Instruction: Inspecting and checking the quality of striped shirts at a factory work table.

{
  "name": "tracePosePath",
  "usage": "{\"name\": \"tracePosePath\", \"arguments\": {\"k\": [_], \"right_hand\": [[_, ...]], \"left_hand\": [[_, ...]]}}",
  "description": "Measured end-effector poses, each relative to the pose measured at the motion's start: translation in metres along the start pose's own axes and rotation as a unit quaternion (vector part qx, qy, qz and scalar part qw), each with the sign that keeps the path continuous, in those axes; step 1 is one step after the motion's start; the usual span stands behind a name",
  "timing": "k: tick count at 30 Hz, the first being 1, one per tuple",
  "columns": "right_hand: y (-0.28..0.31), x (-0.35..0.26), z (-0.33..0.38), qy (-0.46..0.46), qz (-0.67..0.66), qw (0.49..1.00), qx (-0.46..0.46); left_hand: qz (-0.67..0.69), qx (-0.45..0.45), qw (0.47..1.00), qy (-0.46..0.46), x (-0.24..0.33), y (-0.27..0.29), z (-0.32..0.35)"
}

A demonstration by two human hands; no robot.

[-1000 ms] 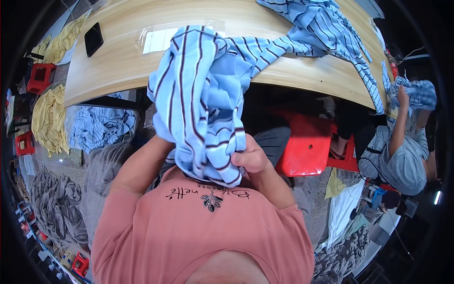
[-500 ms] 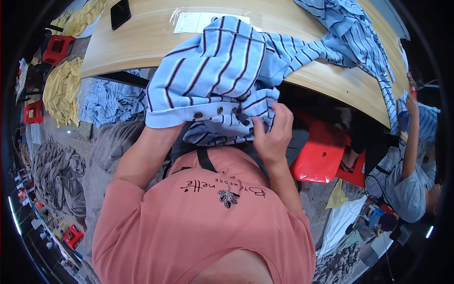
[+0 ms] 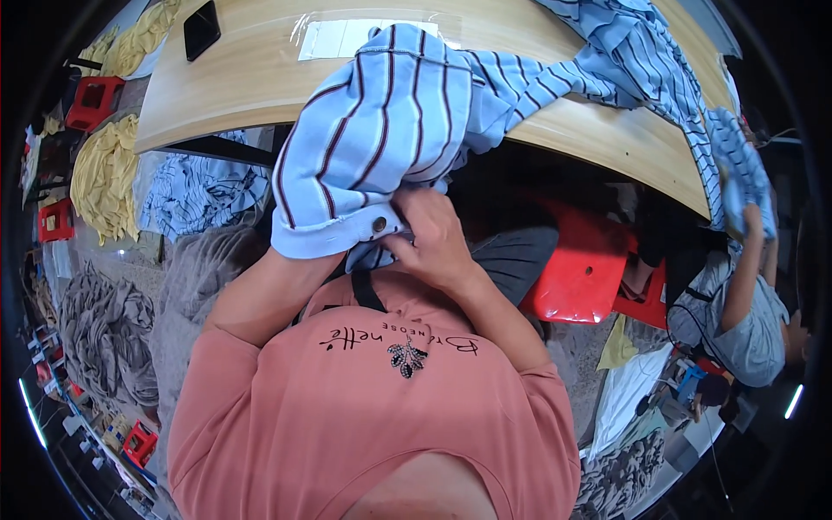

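Note:
A light-blue striped garment (image 3: pixel 368 130) hangs over the near edge of the table in front of me. Its pale buttoned band (image 3: pixel 334 232) faces me, with a dark button (image 3: pixel 379 224) showing. My left forearm (image 3: pixel 282 282) passes under the band into the cloth, so the left hand and its fingers are hidden. With bent fingers, my right hand (image 3: pixel 433 236) grips the band's right part, just beside the button; the fingertips are covered by fabric. From the garment a twisted striped length runs right to more striped cloth (image 3: pixel 641 56) on the table.
On the wooden table (image 3: pixel 221 100) lie a black phone (image 3: pixel 201 31) and a white sheet (image 3: pixel 334 39). A red stool (image 3: pixel 572 277) stands at right, near a co-worker (image 3: pixel 737 316) handling striped cloth. Blue (image 3: pixel 204 191), yellow (image 3: pixel 106 178) and grey (image 3: pixel 108 334) fabric heaps lie left.
My right hand has moved left and inward along the buttoned band, from the loose right-hand fold. The bunched cloth below has drawn in, and the co-worker's striped cloth has been raised.

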State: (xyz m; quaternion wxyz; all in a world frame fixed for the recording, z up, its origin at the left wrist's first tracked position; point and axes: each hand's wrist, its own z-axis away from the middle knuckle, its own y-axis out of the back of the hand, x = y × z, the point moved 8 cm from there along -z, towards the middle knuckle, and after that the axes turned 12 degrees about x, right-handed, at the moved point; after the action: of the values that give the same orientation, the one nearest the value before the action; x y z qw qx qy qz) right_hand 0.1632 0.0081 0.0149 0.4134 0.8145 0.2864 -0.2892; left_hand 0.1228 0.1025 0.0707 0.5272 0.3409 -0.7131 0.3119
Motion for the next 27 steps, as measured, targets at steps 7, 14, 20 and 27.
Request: {"name": "tracePosePath", "arguments": {"k": [7,14,20,27], "right_hand": [[0.008,-0.038,0.001,-0.071,-0.399,0.906,-0.127],[0.005,-0.090,0.003,0.053,-0.513,0.814,-0.267],[0.002,-0.093,0.008,0.040,-0.545,0.790,-0.276],[0.019,-0.082,-0.003,-0.003,-0.561,0.805,-0.191]], "left_hand": [[0.000,-0.002,0.999,0.043,-0.017,0.004,0.021],[-0.008,-0.045,0.998,0.032,-0.027,-0.017,0.025],[-0.042,-0.082,0.995,0.034,-0.032,-0.031,0.022],[-0.096,-0.097,0.990,0.039,-0.030,-0.027,0.022]]}}
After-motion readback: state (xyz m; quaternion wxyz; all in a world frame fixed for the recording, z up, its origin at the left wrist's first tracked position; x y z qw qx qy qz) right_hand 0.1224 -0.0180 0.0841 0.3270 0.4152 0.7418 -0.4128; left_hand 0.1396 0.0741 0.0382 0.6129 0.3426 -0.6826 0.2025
